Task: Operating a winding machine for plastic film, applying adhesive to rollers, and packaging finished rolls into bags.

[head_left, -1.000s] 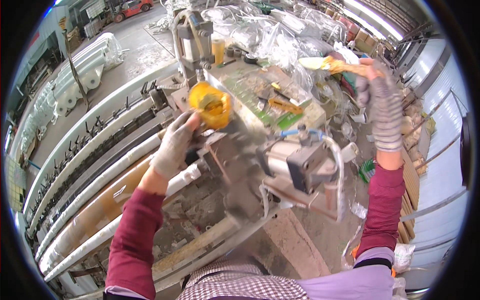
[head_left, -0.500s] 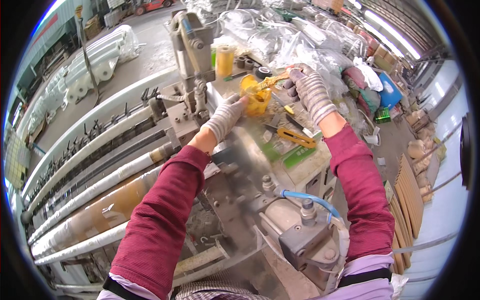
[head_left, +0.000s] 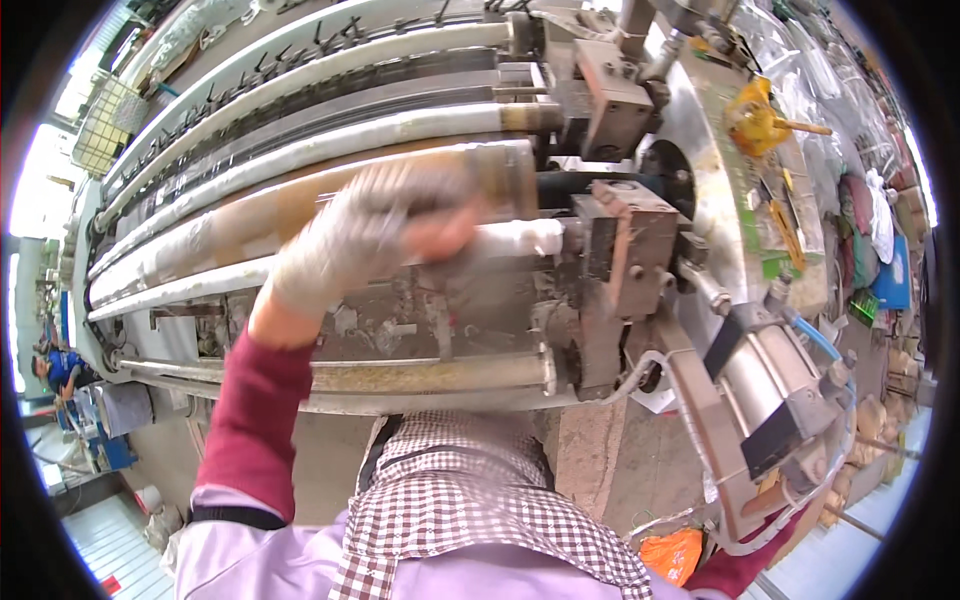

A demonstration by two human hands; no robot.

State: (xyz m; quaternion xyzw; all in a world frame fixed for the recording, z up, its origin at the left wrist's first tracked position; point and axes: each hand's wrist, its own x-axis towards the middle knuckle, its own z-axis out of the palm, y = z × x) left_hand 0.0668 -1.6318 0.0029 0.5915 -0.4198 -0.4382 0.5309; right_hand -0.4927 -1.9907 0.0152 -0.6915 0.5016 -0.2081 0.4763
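My left hand (head_left: 370,235), in a grey knit glove, is blurred with motion. It hovers over or rests on a long roll wrapped in tan and white film (head_left: 250,215) that lies across the machine; I cannot tell whether it is touching or gripping it. A thinner white roll (head_left: 200,285) runs just below the hand. The yellow tape roll (head_left: 755,120) sits on the green-topped bench at the upper right, with no hand on it. My right hand is out of the picture; only a bit of red sleeve (head_left: 740,572) shows at the lower right edge.
Grey metal clamp blocks (head_left: 630,255) stand at the rolls' right ends. A pneumatic cylinder with a blue hose (head_left: 780,390) juts out at the right. A yellow utility knife (head_left: 785,228) lies on the bench. Another person in blue (head_left: 55,365) is at the far left.
My head has turned left and down toward the rolls. Both hands have left the yellow tape roll, which now lies on the bench. The left hand has swung over to the tan roll.
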